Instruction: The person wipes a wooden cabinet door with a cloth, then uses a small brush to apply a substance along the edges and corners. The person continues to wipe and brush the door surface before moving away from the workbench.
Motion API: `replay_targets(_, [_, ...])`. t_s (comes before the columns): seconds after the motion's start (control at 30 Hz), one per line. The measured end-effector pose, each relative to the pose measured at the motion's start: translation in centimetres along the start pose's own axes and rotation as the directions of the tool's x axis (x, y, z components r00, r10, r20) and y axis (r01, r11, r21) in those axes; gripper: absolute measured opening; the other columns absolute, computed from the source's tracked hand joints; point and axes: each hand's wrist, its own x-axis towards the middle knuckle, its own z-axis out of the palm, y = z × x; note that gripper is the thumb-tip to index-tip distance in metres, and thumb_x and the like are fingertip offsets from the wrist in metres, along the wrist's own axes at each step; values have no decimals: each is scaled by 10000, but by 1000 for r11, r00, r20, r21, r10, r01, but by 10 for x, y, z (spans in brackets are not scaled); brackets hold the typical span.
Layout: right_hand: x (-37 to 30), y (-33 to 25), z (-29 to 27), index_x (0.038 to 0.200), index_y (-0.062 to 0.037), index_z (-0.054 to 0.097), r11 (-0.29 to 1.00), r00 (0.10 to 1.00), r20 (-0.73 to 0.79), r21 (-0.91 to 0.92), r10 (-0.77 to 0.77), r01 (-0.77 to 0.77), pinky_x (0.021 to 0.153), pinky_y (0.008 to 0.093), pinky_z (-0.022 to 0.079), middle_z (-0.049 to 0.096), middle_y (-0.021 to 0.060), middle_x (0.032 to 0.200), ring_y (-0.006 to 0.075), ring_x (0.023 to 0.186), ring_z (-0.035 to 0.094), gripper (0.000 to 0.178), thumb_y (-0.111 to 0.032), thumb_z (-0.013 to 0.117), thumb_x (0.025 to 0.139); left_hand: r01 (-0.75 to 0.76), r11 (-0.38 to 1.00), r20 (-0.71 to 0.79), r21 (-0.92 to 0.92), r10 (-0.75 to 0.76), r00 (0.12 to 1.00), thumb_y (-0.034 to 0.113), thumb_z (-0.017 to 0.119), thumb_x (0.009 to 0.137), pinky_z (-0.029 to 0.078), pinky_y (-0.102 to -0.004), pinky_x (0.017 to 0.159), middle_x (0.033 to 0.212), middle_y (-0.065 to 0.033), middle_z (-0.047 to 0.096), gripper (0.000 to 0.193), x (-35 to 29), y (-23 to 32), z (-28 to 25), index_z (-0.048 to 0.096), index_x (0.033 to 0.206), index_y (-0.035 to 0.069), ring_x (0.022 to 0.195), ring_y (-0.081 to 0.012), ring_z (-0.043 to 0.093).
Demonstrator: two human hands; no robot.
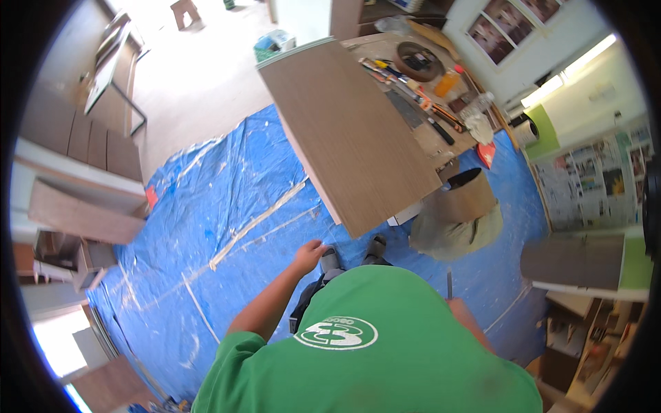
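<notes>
My left hand point(310, 257) hangs above the blue sheet just left of my feet, its fingers curled in. Whether anything is in them is hidden. Past the green shirt, my right hand point(457, 307) shows only in part, closed on a thin, dark, flat-bladed tool point(449, 282) that points away from me. In front of my feet is a long brown wood-grain panel point(351, 134), its near corner close to my shoes. It lies slanted along a workbench, and neither hand touches it.
The workbench point(447, 148) carries several hand tools, a round brown dish point(418, 60) and an orange bottle point(447, 84). A brown bucket-like container point(469, 196) stands on crumpled cloth at the right. Blue plastic sheeting point(227, 206) with tape strips covers the floor. Boards point(86, 210) line the left side.
</notes>
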Motion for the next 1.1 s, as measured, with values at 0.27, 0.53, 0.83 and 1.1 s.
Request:
replay_targets(0.27, [85,14,17,1091,30,673,993,965,259,-98,-45,72,407,378,449,702,188,791,233,506,615,205,-53,659,904,35,795,-64,606,5,998,327,568,979,552,-504,890,1065,-257,721,358,-47,-220,-58,753,994,21,1024,-439,683])
replay_targets(0.53, [103,26,30,858,48,682,999,988,148,-16,52,-50,446,393,494,689,180,695,249,540,659,231,-165,656,943,483,825,-207,294,-438,875,388,616,933,506,-468,965,1138,-267,718,444,-115,-314,-52,761,1073,-8,1097,-431,672])
replay_targets(0.83, [133,8,29,828,34,654,998,993,100,16,60,-62,454,398,510,662,174,673,271,504,640,291,-221,627,966,339,939,-177,64,-324,929,282,602,974,533,-343,774,914,-134,737,375,-70,-156,-56,722,1174,-11,828,-211,685])
replay_targets(1.1, [144,-97,-26,961,28,654,902,873,-299,78,-386,425,540,440,504,651,185,692,303,560,657,270,-241,675,954,285,958,-278,23,-268,922,432,468,1061,531,-356,695,876,-136,742,543,-54,-144,-49,696,935,-45,717,-222,675])
